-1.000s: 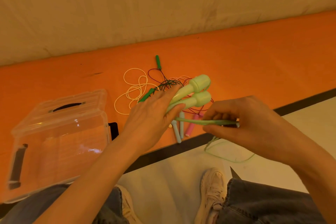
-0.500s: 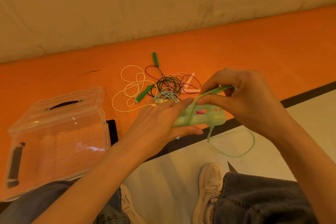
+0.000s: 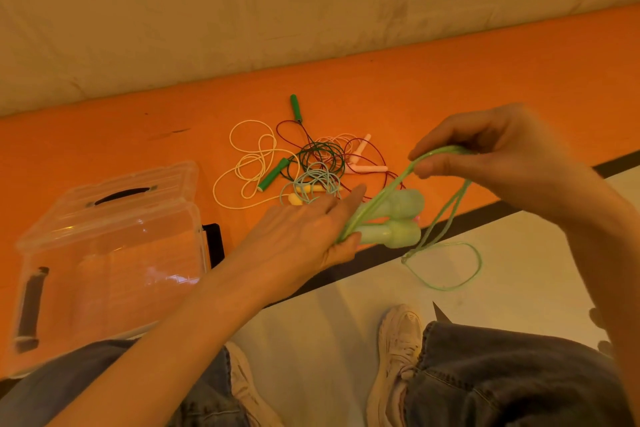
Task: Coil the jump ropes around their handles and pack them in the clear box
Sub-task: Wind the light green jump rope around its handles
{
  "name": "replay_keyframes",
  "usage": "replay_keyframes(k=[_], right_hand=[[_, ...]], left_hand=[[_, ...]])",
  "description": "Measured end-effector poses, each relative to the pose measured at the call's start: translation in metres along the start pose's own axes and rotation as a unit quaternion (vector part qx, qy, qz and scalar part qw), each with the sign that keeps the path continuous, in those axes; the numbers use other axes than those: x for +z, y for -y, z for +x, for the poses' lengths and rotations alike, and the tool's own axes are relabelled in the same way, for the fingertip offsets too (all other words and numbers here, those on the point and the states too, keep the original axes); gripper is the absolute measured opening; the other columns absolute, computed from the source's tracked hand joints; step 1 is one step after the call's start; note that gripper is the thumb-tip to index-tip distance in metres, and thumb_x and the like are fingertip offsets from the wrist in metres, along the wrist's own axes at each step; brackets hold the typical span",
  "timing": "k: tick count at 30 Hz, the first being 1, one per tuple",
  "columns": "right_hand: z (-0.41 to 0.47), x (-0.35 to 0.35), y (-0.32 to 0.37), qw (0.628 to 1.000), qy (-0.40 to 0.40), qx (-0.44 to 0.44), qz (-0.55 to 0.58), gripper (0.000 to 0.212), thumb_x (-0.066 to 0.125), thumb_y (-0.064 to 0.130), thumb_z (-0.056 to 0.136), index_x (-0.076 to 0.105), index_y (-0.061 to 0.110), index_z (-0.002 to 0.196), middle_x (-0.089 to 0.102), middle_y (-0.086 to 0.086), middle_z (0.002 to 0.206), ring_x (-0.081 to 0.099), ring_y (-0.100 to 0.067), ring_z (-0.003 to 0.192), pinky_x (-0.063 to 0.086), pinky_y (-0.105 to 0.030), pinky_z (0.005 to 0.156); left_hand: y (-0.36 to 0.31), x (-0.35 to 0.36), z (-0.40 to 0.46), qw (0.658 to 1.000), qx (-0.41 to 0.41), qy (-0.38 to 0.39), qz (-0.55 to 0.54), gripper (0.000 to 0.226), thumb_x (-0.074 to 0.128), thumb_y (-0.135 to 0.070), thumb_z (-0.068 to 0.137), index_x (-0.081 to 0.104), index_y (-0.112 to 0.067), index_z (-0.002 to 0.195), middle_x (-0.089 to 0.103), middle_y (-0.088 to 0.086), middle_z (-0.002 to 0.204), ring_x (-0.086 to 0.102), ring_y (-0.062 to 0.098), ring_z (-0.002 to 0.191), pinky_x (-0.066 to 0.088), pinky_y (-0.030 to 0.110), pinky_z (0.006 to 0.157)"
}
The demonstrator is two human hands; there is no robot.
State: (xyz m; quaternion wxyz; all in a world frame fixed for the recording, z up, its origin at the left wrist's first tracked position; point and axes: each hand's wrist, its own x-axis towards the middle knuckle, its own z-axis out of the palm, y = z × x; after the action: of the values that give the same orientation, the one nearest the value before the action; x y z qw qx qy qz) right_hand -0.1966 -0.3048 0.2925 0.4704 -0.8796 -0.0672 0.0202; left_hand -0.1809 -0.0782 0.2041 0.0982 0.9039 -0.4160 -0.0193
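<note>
The light green jump rope (image 3: 446,204) is up in both hands above the bench edge: the left hand (image 3: 304,236) clamps its two chunky handles (image 3: 398,218) side by side, and the right hand (image 3: 502,152) pinches a loop of thin cord lifted over them. That cord looks light, limp and springy, so it wants tension on every wrap, with the stiff handles as the sure hold. The tangled ropes (image 3: 304,163) lie on the orange bench (image 3: 485,97) beyond, the clear box (image 3: 107,246) to the left.

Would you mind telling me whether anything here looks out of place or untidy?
Yes: several jump ropes lie tangled in one heap on the orange mat, cords crossing each other. The clear box holds none that I can see.
</note>
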Motion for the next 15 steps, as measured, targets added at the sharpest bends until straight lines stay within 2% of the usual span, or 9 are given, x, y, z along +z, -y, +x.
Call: replay_keyframes(k=[3,5,8,10,12,15], right_hand=[[0.007,0.01,-0.003,1.0,-0.018,0.001,0.005,0.011,0.076,0.015,0.071,0.074,0.014,0.083,0.074,0.001,0.077,0.065,0.0,0.069,0.048,-0.009,0.064],[0.012,0.015,-0.006,1.0,-0.026,0.003,0.005,0.01,0.076,0.01,0.073,0.074,0.013,0.083,0.074,0.001,0.078,0.065,-0.001,0.068,0.048,-0.009,0.063],[0.018,0.019,-0.012,0.999,-0.033,0.012,0.006,0.011,0.076,0.008,0.074,0.073,0.015,0.082,0.072,0.004,0.076,0.065,0.001,0.066,0.046,-0.008,0.062],[0.021,0.021,-0.016,0.999,-0.032,0.019,0.016,0.012,0.076,0.006,0.075,0.073,0.015,0.081,0.071,0.009,0.072,0.064,0.002,0.064,0.045,-0.007,0.062],[0.023,0.024,-0.019,0.999,-0.02,0.026,0.031,0.012,0.076,0.005,0.074,0.072,0.015,0.08,0.071,0.011,0.066,0.063,0.003,0.063,0.045,-0.007,0.062],[0.023,0.029,-0.021,0.999,0.007,0.031,0.037,0.012,0.077,0.005,0.072,0.073,0.015,0.08,0.07,0.011,0.063,0.061,0.006,0.061,0.043,-0.006,0.06]], left_hand=[[-0.007,-0.001,0.001,0.999,0.031,-0.019,0.008,0.08,0.009,-0.057,0.086,0.019,-0.013,0.153,0.062,0.0,0.11,0.062,0.02,0.078,0.033,0.028,0.05],[-0.011,-0.001,0.0,0.998,0.035,-0.041,0.008,0.077,0.026,-0.052,0.089,0.034,0.001,0.145,0.068,0.002,0.091,0.06,0.017,0.059,0.03,0.024,0.04],[-0.015,-0.003,-0.001,0.995,0.028,-0.091,-0.007,0.081,0.035,-0.05,0.086,0.035,0.008,0.142,0.066,-0.001,0.073,0.056,0.014,0.047,0.028,0.02,0.036],[-0.021,-0.006,-0.002,0.994,0.032,-0.096,-0.033,0.084,0.035,-0.051,0.085,0.023,0.003,0.148,0.066,-0.001,0.078,0.059,0.015,0.052,0.031,0.02,0.038],[-0.024,-0.004,-0.002,0.993,0.051,-0.082,-0.066,0.081,0.031,-0.053,0.087,0.006,-0.013,0.151,0.065,0.002,0.095,0.063,0.021,0.064,0.045,0.028,0.041],[-0.027,0.0,-0.006,0.992,0.085,-0.053,-0.071,0.063,0.03,-0.056,0.088,0.024,-0.024,0.142,0.06,0.004,0.106,0.065,0.027,0.077,0.051,0.039,0.044]])
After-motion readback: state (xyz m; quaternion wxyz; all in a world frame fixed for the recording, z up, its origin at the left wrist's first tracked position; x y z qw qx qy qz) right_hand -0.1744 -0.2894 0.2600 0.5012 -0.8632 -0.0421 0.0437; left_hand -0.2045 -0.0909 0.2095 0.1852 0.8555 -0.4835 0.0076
